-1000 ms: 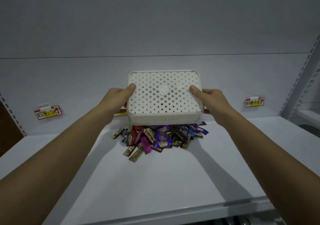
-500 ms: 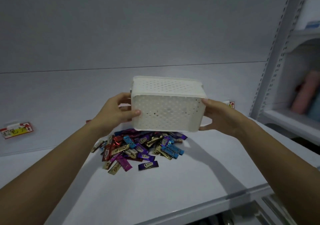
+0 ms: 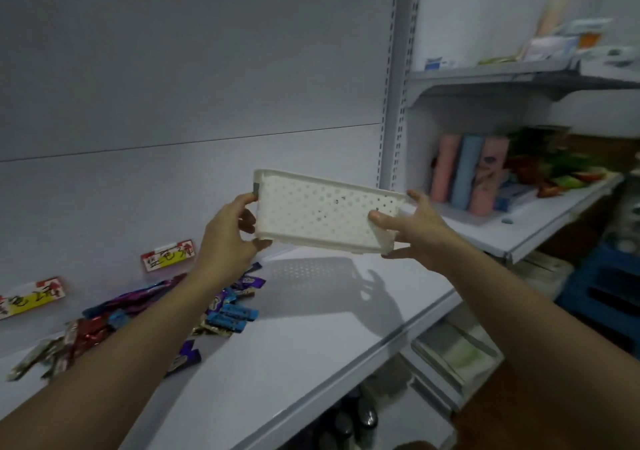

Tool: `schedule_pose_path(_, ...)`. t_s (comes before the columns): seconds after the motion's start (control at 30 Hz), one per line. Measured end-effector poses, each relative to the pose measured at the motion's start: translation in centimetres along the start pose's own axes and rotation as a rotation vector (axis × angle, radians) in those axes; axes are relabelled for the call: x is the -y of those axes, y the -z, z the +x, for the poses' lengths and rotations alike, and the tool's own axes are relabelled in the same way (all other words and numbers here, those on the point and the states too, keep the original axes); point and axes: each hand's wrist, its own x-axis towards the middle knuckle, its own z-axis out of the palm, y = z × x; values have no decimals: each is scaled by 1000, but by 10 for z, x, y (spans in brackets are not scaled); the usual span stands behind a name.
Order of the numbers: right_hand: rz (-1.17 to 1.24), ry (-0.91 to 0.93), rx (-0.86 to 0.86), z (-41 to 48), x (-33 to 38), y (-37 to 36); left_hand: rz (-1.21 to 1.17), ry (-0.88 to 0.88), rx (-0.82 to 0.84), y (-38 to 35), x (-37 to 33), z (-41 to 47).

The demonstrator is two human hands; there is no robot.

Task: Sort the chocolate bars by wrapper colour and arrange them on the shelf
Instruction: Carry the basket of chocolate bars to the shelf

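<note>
Left grip [image 3: 228,235] and right grip [image 3: 412,231] each pinch one end of the basket [image 3: 322,214], held in the air above the shelf [image 3: 311,345]. Bars [image 3: 228,314] lie heaped on the shelf at left, partly under the left forearm. Judged light, slippery and crushable; best taken by the long edges. Labels [image 3: 168,255] sit on the back panel behind the heap.
</note>
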Motion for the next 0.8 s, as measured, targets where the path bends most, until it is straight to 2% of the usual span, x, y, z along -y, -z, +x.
schedule_pose_path(0.1,-176,103,-100,-8,-5,20,-65,34,106,-26,-14,3)
schedule_pose_path(0.2,-353,222,-286,-16,-10,41,-263,95,256,-60,-31,7)
schedule_pose_path(0.3,-617,336,-466,-18,-16,63,-363,180,273,-107,-45,20)
schedule_pose_path(0.4,-753,435,-578,-10,-21,86,-375,231,247,-163,-58,45)
schedule_pose_path(0.6,-1054,442,-565,51,-48,145,-377,299,291,-281,-69,99)
schedule_pose_path(0.8,-1368,368,-448,118,-64,194,-362,290,346,-380,-60,143)
